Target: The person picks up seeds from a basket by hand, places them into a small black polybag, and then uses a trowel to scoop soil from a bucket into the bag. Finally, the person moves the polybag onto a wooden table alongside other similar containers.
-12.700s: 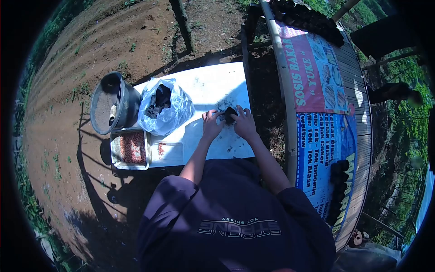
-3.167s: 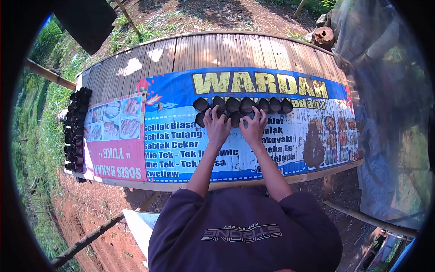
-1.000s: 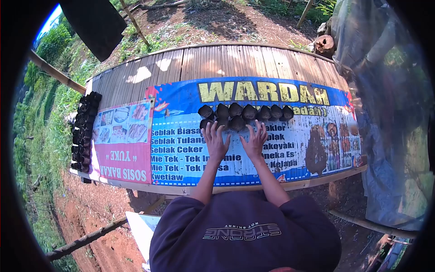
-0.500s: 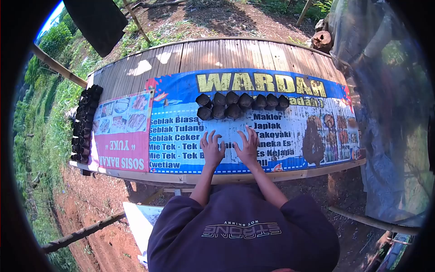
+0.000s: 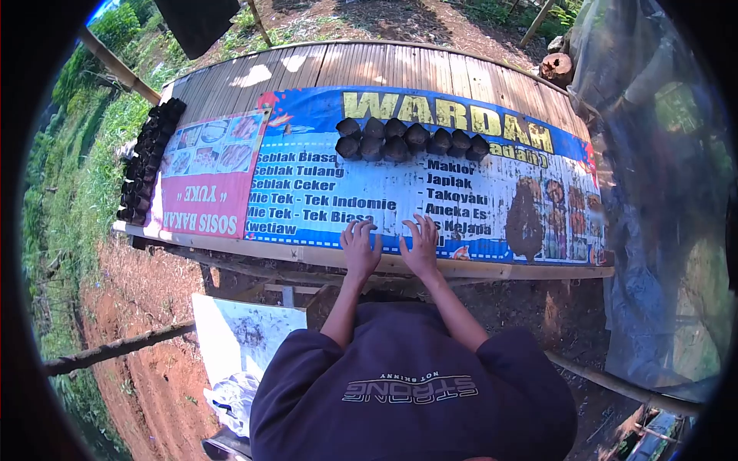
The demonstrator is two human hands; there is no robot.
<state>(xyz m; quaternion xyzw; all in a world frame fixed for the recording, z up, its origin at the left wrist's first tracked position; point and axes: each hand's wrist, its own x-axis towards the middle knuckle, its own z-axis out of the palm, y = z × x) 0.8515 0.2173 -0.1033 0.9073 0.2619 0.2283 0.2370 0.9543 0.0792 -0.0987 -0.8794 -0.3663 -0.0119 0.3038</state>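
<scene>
My left hand (image 5: pixel 360 247) is over the front part of the printed banner (image 5: pixel 307 224), its fingers spread and nothing in it. Beside it, my right hand (image 5: pixel 420 247) has the same shape, fingers apart and slightly curled, also holding nothing. Both are close to the table's front edge. Farther back, past the fingertips, several dark seedling pots (image 5: pixel 394 148) stand bunched in two uneven rows under the yellow lettering.
More dark pots (image 5: pixel 151 160) line the left end of the bamboo table (image 5: pixel 338 69). A clear plastic sheet (image 5: pixel 653 192) hangs at the right. Below left are a white board (image 5: pixel 250 330) and a crumpled white bag (image 5: pixel 234 399). A bamboo pole (image 5: pixel 123 349) crosses there.
Both hands have drawn back from the middle of the banner toward the table's front edge, still open. The camera view has shifted, showing more of the white board. The pots keep their arrangement.
</scene>
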